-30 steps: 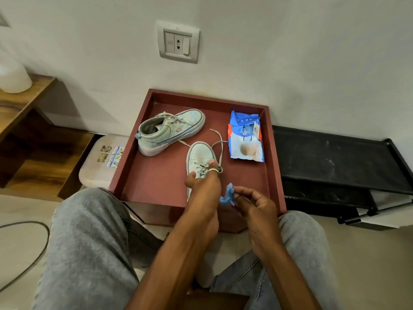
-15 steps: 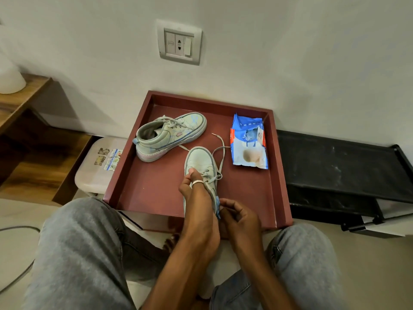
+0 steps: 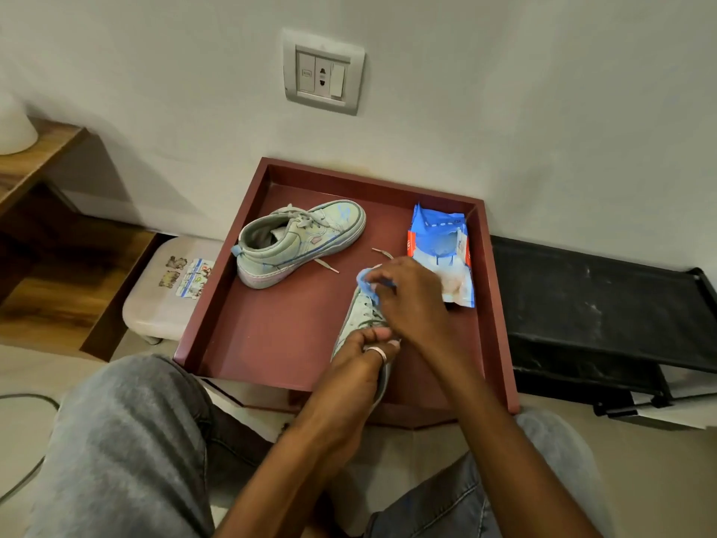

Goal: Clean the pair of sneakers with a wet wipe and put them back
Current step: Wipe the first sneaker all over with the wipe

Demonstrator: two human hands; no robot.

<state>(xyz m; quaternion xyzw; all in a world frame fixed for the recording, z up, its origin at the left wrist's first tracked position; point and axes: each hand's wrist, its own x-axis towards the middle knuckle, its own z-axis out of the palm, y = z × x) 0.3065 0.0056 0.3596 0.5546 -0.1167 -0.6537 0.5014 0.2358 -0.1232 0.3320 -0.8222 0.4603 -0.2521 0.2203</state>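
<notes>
Head view: crumpled blue wipe (image 3: 366, 276) on pale laced sneaker (image 3: 359, 316), square maroon tray (image 3: 271, 335)

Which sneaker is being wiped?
The near sneaker: the left hand grips it while the right hand holds the blue wipe on its toe. The other sneaker sits untouched.

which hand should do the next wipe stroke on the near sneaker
Right. The right hand pinches the blue wipe at the toe end of the near sneaker, so it can probably stroke straight on. The left hand grips that sneaker further back, steadying it.
</notes>
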